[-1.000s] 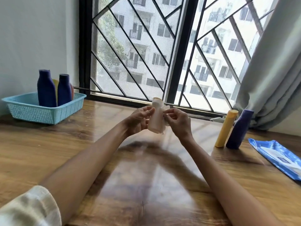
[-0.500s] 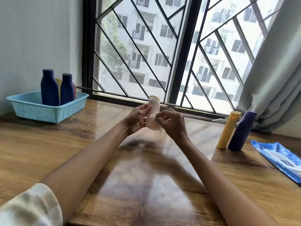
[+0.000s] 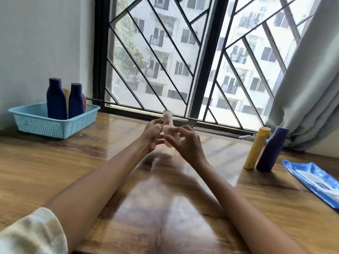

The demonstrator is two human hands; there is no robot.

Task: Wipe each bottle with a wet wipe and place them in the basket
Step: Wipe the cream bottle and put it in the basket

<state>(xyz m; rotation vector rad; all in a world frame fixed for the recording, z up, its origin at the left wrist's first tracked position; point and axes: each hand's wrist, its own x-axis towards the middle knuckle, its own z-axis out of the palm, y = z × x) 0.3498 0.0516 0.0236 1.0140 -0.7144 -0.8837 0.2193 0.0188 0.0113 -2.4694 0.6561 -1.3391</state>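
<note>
right hand (image 3: 187, 142) lower on pale bottle (image 3: 169, 125)

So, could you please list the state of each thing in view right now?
Pale bottle: upright, held above the table in both hands.
Left hand: grips the pale bottle.
Right hand: fingers curled around the bottle's lower part; a wipe cannot be made out.
Basket: on the table, holding upright bottles, two of them dark blue.
Yellow bottle: standing on the table, not yet in the basket.
Blue bottle: standing beside it.
Wipes pack: lying flat.
</note>
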